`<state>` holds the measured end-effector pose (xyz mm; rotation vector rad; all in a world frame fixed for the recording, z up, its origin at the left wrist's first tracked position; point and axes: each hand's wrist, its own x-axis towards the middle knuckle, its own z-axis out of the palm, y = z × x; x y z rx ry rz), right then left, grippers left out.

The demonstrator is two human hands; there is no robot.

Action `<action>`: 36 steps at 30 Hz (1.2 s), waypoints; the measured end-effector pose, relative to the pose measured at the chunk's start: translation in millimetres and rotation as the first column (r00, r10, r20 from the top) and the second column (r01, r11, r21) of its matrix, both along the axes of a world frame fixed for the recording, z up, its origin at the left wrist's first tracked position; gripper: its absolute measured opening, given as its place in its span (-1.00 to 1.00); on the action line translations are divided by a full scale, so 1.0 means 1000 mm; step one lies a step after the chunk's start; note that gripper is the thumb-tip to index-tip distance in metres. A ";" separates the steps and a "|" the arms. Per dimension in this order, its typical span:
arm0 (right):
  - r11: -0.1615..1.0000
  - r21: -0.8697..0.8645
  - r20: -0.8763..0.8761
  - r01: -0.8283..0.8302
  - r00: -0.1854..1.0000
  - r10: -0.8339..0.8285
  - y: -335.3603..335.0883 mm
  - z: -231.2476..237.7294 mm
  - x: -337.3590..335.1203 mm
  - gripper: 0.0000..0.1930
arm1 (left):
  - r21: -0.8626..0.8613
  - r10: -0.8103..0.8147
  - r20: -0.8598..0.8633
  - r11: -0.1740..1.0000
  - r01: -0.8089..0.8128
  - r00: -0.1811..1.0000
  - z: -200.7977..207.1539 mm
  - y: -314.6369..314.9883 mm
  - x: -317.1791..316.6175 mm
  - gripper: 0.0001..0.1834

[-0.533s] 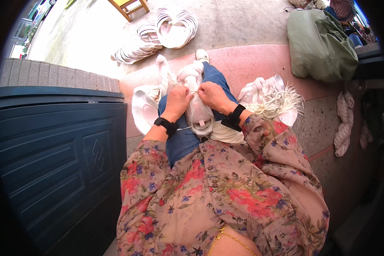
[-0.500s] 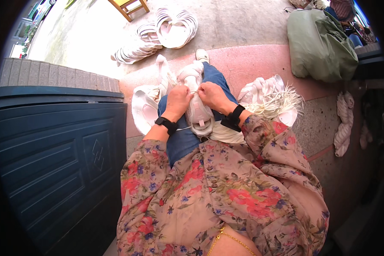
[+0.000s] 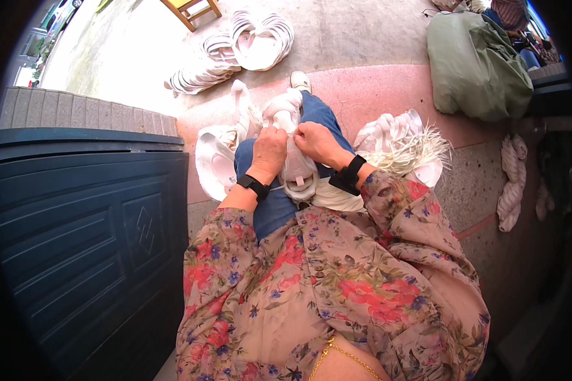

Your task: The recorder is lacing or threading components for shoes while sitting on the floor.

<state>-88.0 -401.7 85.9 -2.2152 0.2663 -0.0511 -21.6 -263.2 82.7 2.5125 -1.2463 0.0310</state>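
Both your hands worked close together, low over your lap. The pale pink-and-white shoe (image 3: 300,170) lay lengthwise between your thighs, on the blue denim trousers (image 3: 272,216), its nearer end toward the front of your flower-printed, tan blouse (image 3: 324,279). Your left hand (image 3: 270,152) was there on the shoe's left edge, fingers curled in tight, their tips tucked out of sight. Across from it came your right hand (image 3: 318,142), thumb and fingers drawn narrow in a pinch at the shoe's upper part; whether a lace or the edge of the shoe sat in either grip, I couldn't tell. A black strap circled each wrist.

To your left, just beside the knee, sat a white, rounded piece with a pink inside (image 3: 213,164); on your right, a pale bundle of twisted strands with loose, fringed ends (image 3: 422,149) spread over the ground. Farther out, well apart from your hands, white bundles with dark stripes (image 3: 264,43) lay on the concrete near a yellowish wooden seat (image 3: 192,10). A bulging, grey-green cloth sack (image 3: 480,70) stood off to the right, and a dark blue panelled door (image 3: 86,235) filled the left side.
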 end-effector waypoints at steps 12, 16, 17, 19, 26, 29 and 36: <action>0.973 0.195 0.065 0.122 0.988 -0.137 -0.003 -0.009 -0.002 -0.85 | 0.072 -0.005 -0.293 0.997 0.027 0.956 0.012 -0.002 0.019 -0.86; 0.798 0.568 -0.134 0.202 0.979 -0.153 -0.013 -0.007 -0.007 -0.86 | 0.126 -0.150 0.047 0.982 0.143 0.988 0.016 -0.004 0.011 -0.88; 0.747 0.638 -0.142 0.187 0.982 -0.124 -0.014 -0.005 -0.007 -0.86 | 0.182 -0.203 0.103 0.966 0.182 0.974 0.017 -0.003 0.009 -0.89; 0.689 0.704 -0.146 0.173 0.984 -0.098 -0.014 -0.001 -0.007 -0.85 | 0.241 -0.260 0.156 0.945 0.219 0.953 0.022 -0.002 0.008 -0.91; 0.697 0.710 -0.170 0.099 0.985 0.033 -0.004 0.010 -0.001 -0.82 | 0.072 -0.209 0.184 0.977 0.199 0.960 0.043 -0.012 0.036 -0.90; 0.765 0.639 -0.152 0.085 0.988 0.016 -0.006 0.008 -0.001 -0.84 | -0.047 -0.103 -0.022 0.994 0.102 0.994 0.045 -0.014 0.042 -0.92; 0.706 0.662 -0.163 0.252 0.968 -0.192 -0.020 -0.004 -0.002 -0.80 | 0.137 -0.071 -0.330 0.983 0.121 0.941 0.025 -0.010 0.019 -0.83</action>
